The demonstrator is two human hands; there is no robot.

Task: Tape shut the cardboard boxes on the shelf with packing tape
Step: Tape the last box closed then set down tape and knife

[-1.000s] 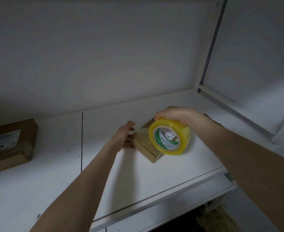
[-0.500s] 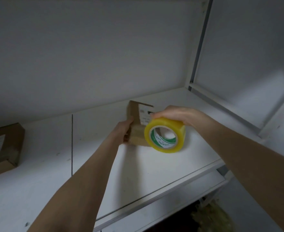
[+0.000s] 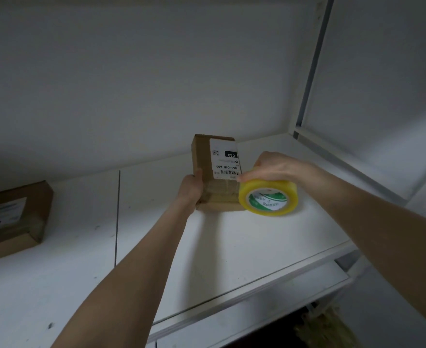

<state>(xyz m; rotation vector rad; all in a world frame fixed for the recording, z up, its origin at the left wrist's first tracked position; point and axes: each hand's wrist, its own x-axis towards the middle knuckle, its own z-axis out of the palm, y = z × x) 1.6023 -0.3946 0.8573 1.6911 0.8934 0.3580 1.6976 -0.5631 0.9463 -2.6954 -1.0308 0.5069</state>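
A small cardboard box (image 3: 201, 156) stands upright on the white shelf (image 3: 232, 247), its white shipping label facing me. My left hand (image 3: 191, 188) grips the box's lower left side, thumb on the front face. A yellowish roll of packing tape (image 3: 268, 198) with a green and white core sits at the box's lower right corner. My right hand (image 3: 274, 168) grips the roll from above, fingers curled over its rim. A shiny strip of tape crosses the box's lower front.
A second cardboard box (image 3: 13, 214) with a label lies flat at the shelf's far left. The white back wall rises behind. A white frame post (image 3: 312, 64) and side rail bound the shelf on the right. A lower shelf edge runs below the front lip.
The small box went from lying flat to standing upright, tipped up by my left hand. My right hand kept the tape roll against its right side. The view shifted right.
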